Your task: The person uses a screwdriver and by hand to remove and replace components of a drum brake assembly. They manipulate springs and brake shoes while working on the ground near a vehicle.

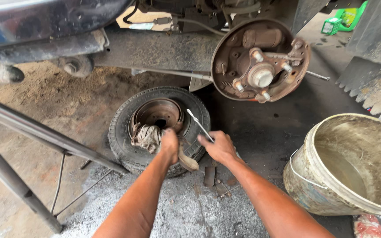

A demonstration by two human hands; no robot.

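Note:
A small tyre (124,136) lies flat on the ground with a rusty brake drum (157,113) and a dirty rag (146,137) in its middle. My left hand (169,143) rests at the tyre's near edge, closed on a curved brake shoe (187,161) that hangs below it. My right hand (219,147) is closed on a thin metal tool (198,123) whose tip points up and to the left over the tyre. Above, the vehicle's bare wheel hub (261,76) shows its studs, wheel cylinder and springs inside the backing plate (225,48).
A dirty bucket (305,176) with murky water stands at the right. Slanted metal bars (45,134) cross the left side. Small metal parts (209,176) lie on the concrete below my hands. A green container (331,26) sits far back right.

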